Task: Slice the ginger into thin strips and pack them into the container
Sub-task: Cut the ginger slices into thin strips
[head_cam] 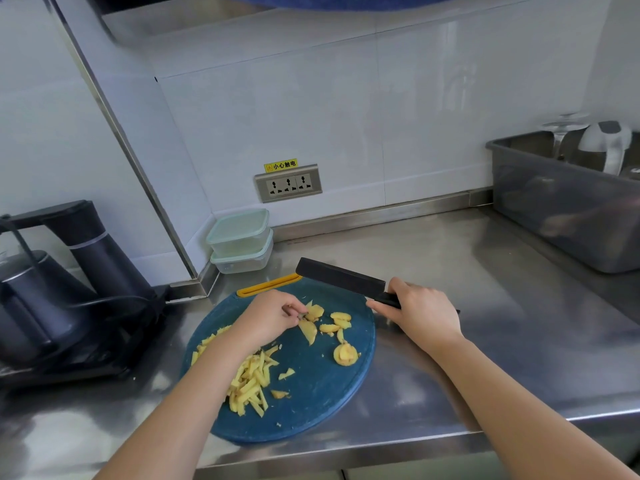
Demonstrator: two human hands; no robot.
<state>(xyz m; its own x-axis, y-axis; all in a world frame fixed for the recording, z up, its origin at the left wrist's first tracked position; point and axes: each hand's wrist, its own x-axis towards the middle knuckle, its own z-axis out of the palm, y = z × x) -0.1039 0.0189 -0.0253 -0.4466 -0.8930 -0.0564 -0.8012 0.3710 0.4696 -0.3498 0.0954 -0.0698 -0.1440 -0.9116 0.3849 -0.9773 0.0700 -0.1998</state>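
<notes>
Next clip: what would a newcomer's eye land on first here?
The round blue cutting board near the front edge of the steel counter stands out, with a heap of yellow ginger strips on its near left and flat ginger slices farther back. The right hand grips a black knife above the board's far edge, while the left hand has its fingertips at the slices. Two stacked containers sit in the corner behind.

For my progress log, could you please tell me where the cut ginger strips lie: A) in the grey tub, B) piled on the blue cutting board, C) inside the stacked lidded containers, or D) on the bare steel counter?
B: the ginger strips are heaped on the left part of the blue cutting board, while the stacked containers stand closed by the wall.
</notes>
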